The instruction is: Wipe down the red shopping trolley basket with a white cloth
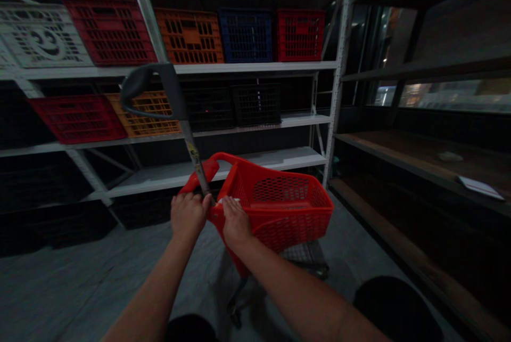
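Observation:
A red plastic shopping cart (pixel 279 222) stands in front of me, its basket pointing to the right. My left hand (pixel 189 215) is closed over the red handle at its near left end. Close beside it, my right hand (pixel 236 220) is closed on the cart's near edge, where a small white patch shows at the fingertips. A metal shaft with a dark grey loop grip (pixel 154 90) rises above my left hand, tilted to the left; its lower end is hidden behind the cart and hands. The visible inside of the basket shows mesh walls and a red floor.
White metal racking (pixel 255 68) spans the back, holding several plastic crates, among them an orange crate (pixel 189 37) and a blue crate (pixel 246 35). Dark shelves (pixel 391 147) line the right side, with a flat white item (pixel 480 187) at one edge. Grey concrete floor (pixel 99 273) lies below.

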A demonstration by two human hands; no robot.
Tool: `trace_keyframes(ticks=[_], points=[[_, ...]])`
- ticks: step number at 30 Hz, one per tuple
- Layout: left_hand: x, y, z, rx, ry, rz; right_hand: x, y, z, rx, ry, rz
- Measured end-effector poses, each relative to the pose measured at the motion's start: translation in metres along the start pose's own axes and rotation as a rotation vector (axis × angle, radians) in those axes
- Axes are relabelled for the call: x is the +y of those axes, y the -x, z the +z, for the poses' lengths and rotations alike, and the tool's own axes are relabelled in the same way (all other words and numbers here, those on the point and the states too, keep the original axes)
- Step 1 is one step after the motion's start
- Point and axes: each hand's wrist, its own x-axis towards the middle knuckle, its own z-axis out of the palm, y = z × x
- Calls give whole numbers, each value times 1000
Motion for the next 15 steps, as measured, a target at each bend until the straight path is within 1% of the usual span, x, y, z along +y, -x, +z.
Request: trace_keyframes(ticks=[2,4,5,7,10,13,14,15], points=[[-3,-1,1,0,42,-1,-4,-1,1,-27,33,-88],[-9,-2,3,1,82,6,12,10,-10,-56,104,-135],[-12,-3,5,-1,96,14,26,20,-18,-67,146,-142],[-21,-6,10,-8,114,32,63,44,-41,-77,237,-121],[-35,-14,19,-41,121,65,127,87,-86,-85,362,-74],[-46,-22,24,-113,131,110,182,125,-133,-52,465,53],[-46,-23,24,-116,134,92,195,135,-146,-45,488,103],[-45,-22,23,-89,134,41,204,142,-155,-43,504,150]])
